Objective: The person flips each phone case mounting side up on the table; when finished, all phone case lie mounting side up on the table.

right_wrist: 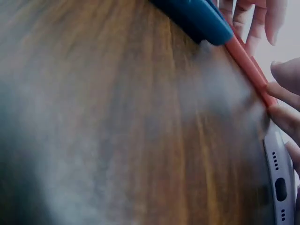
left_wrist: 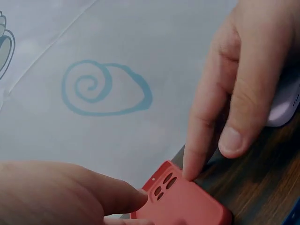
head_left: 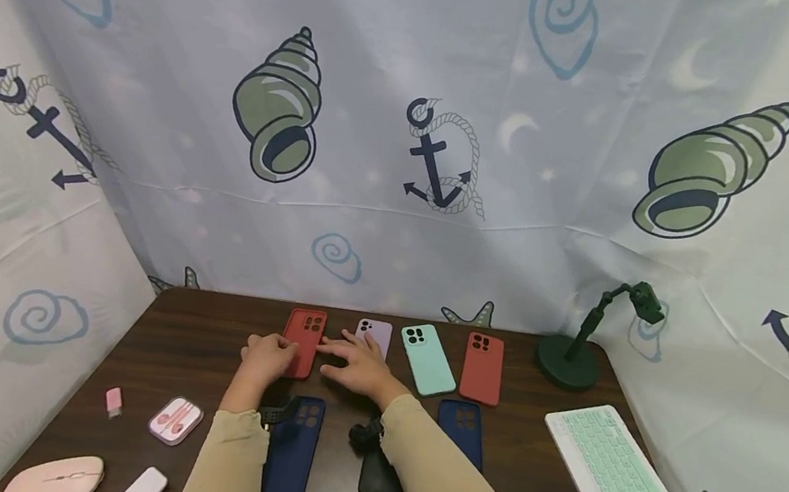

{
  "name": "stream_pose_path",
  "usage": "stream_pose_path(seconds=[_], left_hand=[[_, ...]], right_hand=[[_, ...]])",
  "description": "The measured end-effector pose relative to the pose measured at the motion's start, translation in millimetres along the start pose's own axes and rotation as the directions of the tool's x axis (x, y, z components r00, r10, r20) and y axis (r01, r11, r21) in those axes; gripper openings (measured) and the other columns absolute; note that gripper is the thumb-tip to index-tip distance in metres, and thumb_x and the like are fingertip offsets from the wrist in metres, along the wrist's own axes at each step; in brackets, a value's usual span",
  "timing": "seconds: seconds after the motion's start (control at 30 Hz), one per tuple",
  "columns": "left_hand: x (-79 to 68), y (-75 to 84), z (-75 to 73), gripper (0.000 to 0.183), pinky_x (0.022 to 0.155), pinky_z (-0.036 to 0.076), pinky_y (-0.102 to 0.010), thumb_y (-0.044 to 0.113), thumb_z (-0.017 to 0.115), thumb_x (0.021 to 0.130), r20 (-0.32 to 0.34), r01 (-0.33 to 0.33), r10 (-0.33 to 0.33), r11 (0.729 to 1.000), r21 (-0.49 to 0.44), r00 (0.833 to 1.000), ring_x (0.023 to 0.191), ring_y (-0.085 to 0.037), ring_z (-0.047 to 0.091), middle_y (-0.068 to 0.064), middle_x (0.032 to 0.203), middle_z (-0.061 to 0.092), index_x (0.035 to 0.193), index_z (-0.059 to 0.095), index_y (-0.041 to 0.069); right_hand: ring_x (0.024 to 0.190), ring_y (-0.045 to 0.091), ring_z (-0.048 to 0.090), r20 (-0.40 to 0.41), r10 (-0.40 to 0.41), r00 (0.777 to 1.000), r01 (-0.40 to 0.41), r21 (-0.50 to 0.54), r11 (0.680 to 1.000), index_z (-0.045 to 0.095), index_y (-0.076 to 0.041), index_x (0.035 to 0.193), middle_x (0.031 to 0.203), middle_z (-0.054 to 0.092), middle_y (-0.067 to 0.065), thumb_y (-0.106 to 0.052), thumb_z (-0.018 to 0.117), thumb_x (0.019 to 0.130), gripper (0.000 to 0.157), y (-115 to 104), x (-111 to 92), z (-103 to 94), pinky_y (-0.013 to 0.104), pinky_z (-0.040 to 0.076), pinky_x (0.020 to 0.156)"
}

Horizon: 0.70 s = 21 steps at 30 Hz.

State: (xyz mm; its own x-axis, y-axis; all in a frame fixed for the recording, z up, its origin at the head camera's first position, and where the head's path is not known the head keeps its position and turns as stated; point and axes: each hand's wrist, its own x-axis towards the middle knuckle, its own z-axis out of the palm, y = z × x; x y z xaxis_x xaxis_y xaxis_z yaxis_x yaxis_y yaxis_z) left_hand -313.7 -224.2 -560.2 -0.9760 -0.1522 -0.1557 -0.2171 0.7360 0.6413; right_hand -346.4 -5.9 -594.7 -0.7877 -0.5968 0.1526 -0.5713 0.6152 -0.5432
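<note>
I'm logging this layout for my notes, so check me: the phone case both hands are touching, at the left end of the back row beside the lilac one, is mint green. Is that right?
Not quite, the colour is wrong. The head view shows both hands, left hand and right hand, touching a red phone case. The rest stands.

We see red phone case [head_left: 304, 342] | lilac phone case [head_left: 380, 337] | mint phone case [head_left: 428, 360] | navy phone case [head_left: 291, 461] | beige sleeves [head_left: 227, 461] | brown wood-grained table [head_left: 216, 347] | dark-green lamp [head_left: 568, 364] | white keyboard [head_left: 627, 490], mint keys [head_left: 607, 449] | pale-pink mouse [head_left: 57, 478] | pale cloth [head_left: 387, 21] with green shells [head_left: 279, 102], navy anchors [head_left: 431, 169], blue swirls [head_left: 37, 315]
</note>
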Motion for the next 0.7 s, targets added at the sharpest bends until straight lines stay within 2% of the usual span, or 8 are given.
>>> stream_pose_path(seconds=[0.07,0.1,0.17,0.23,0.3,0.47,0.57,0.7], left_hand=[[-1.9,1.2,0.0,0.046,0.097,0.036,-0.066,0.037,0.053,0.102,-0.002,0.001,-0.001,1.000,-0.016,1.000,0.123,-0.057,0.033,-0.036,0.136,0.037,0.125,0.061,-0.001],[-2.9,1.7,-0.3,0.046,0.097,0.037,-0.066,0.038,0.053,0.102,-0.001,0.000,0.000,1.000,-0.019,1.000,0.124,-0.057,0.033,-0.036,0.136,0.037,0.126,0.060,0.000],[-4.6,2.5,-1.2,0.046,0.096,0.037,-0.066,0.038,0.053,0.102,0.006,-0.005,0.005,1.000,-0.027,1.000,0.125,-0.058,0.033,-0.036,0.138,0.036,0.127,0.058,0.000],[-5.5,2.8,-2.7,0.046,0.097,0.037,-0.066,0.039,0.053,0.102,0.011,-0.013,0.013,0.999,-0.042,1.000,0.126,-0.058,0.032,-0.036,0.139,0.036,0.129,0.057,0.001],[-5.9,3.1,-4.7,0.046,0.097,0.037,-0.066,0.040,0.052,0.103,0.008,-0.022,0.023,0.998,-0.052,1.000,0.127,-0.057,0.031,-0.035,0.139,0.035,0.130,0.057,0.002],[-7.4,9.5,-6.3,0.041,0.097,0.038,-0.062,0.038,0.054,0.102,-0.064,-0.079,0.075,0.994,-0.074,0.995,0.127,-0.052,0.033,-0.030,0.135,0.042,0.128,0.059,0.005],[-7.7,17.4,-5.1,0.036,0.095,0.043,-0.058,0.034,0.055,0.103,-0.113,-0.167,0.155,0.981,-0.102,0.981,0.123,-0.046,0.045,-0.024,0.131,0.050,0.125,0.061,0.007],[-9.9,32.2,2.0,0.028,0.094,0.050,-0.052,0.028,0.060,0.102,-0.142,-0.283,0.262,0.946,-0.160,0.955,0.114,-0.036,0.061,-0.018,0.125,0.059,0.121,0.064,0.009]], right_hand=[[0.149,0.027,0.040,-0.041,0.011,0.999,-0.004,0.184,0.983,0.060,-0.021,0.142,0.152,0.054,-0.003,-0.037,0.058,0.103,0.042,0.7,-2.5,-3.6,0.058,0.018,0.124],[0.146,0.027,0.043,-0.064,0.027,0.998,-0.006,0.307,0.952,0.062,-0.017,0.140,0.150,0.056,0.000,-0.033,0.057,0.104,0.040,1.0,-4.0,-6.4,0.057,0.022,0.122],[0.141,0.026,0.050,-0.119,0.061,0.991,0.012,0.535,0.845,0.063,-0.010,0.137,0.145,0.060,0.005,-0.027,0.056,0.105,0.037,1.7,-6.4,-13.8,0.054,0.031,0.119],[0.136,0.024,0.053,-0.171,0.090,0.981,0.051,0.680,0.731,0.063,-0.005,0.135,0.141,0.062,0.009,-0.022,0.053,0.106,0.035,1.9,-8.2,-22.8,0.050,0.039,0.115],[0.136,0.023,0.053,-0.208,0.105,0.973,0.086,0.739,0.668,0.063,-0.004,0.134,0.140,0.063,0.011,-0.021,0.052,0.106,0.034,1.1,-9.2,-31.7,0.049,0.038,0.115],[0.133,0.030,0.056,-0.214,0.172,0.962,0.065,0.786,0.615,0.065,-0.007,0.131,0.134,0.066,0.013,-0.022,0.053,0.106,0.031,-1.3,-17.9,-47.2,0.055,0.037,0.114],[0.125,0.039,0.060,-0.208,0.265,0.942,-0.002,0.784,0.621,0.066,-0.008,0.129,0.129,0.068,0.017,-0.023,0.055,0.105,0.030,-3.3,-25.0,-52.1,0.060,0.043,0.106],[0.110,0.040,0.065,-0.207,0.395,0.895,-0.098,0.772,0.628,0.068,-0.011,0.125,0.121,0.070,0.018,-0.025,0.061,0.102,0.028,-6.6,-36.9,-59.2,0.059,0.049,0.094]])
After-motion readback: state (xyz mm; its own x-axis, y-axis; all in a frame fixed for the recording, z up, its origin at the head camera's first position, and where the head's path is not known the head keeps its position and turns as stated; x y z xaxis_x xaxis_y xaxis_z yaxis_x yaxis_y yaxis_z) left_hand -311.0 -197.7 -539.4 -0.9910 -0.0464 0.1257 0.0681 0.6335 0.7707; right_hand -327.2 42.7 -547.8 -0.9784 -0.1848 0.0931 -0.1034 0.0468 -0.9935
